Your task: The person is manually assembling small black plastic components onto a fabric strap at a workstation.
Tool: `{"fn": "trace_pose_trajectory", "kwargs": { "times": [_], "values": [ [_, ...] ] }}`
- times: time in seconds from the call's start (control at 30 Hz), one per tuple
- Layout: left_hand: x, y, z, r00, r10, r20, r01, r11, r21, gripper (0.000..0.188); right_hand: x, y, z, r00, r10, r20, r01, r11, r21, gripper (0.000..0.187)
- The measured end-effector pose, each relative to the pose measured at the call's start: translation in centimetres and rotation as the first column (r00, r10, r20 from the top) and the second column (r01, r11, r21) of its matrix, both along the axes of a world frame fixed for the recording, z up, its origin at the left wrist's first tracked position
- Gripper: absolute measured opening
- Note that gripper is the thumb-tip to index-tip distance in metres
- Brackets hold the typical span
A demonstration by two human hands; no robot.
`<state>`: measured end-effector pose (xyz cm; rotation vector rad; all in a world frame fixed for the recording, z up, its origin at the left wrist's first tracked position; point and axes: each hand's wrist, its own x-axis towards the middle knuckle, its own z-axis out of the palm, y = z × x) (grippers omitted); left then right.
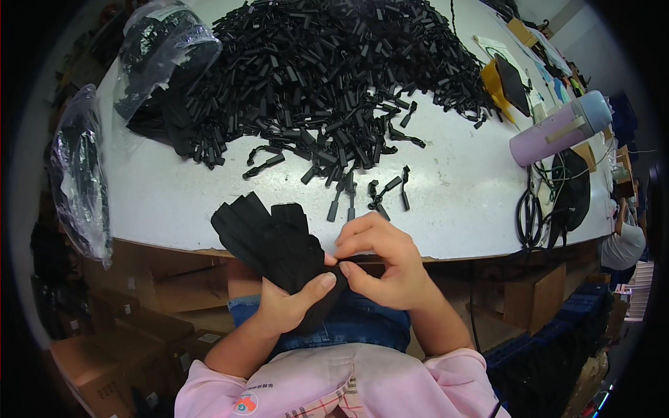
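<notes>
My left hand [289, 306] is closed around a fanned bundle of flat black fabric strips [268, 233], held over my lap at the table's front edge. Its thumb presses on the bundle's right side. Against that side, my right hand [390, 268] is pinched, thumb and index finger close to the left fingertips. What sits in the pinch is too small to make out. Beyond my hands lie several loose black zipper-pull-like pieces [350, 198] with cord loops. A large heap of the same black pieces [300, 63] spreads over the back of the table.
Clear plastic bags with black contents [164, 59] stand at the back left; another wrapped bag [82, 177] hangs by the left edge. To the right are a lilac bottle [550, 138], a phone on a yellow stand [507, 87] and coiled cables [529, 212]. Cardboard boxes [104, 362] sit below left.
</notes>
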<state>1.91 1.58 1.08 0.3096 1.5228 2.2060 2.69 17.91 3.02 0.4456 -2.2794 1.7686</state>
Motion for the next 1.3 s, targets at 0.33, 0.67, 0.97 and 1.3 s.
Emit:
{"fn": "trace_pose_trajectory", "kwargs": {
  "times": [0.33, 0.67, 0.97, 1.3],
  "values": [
    [0.7, 0.6, 0.3, 0.952, 0.155, -0.264, -0.175, 0.983, -0.055, 0.020, 3.0, -3.1, -1.4, 0.966, -0.259, 0.023, 0.260, 0.958, -0.119, 0.011],
    [0.6, 0.1, 1.4, 0.996, 0.041, 0.075, -0.038, 0.998, -0.046, 0.021, 2.8, -1.3, -1.5, 0.820, 0.384, 0.425, 0.101, 0.632, -0.768, 0.004],
    [0.9, 0.3, 1.2, 0.997, 0.053, -0.058, -0.055, 0.998, -0.035, 0.017, 3.2, -2.3, -2.1, 0.987, -0.082, 0.140, 0.112, 0.969, -0.221, 0.006],
    [0.3, -0.1, 0.9, 0.999, -0.044, -0.027, 0.042, 0.998, -0.046, 0.012, 3.5, -2.2, -2.8, 0.976, -0.205, -0.071, 0.199, 0.976, -0.084, 0.008]
  ]
}}
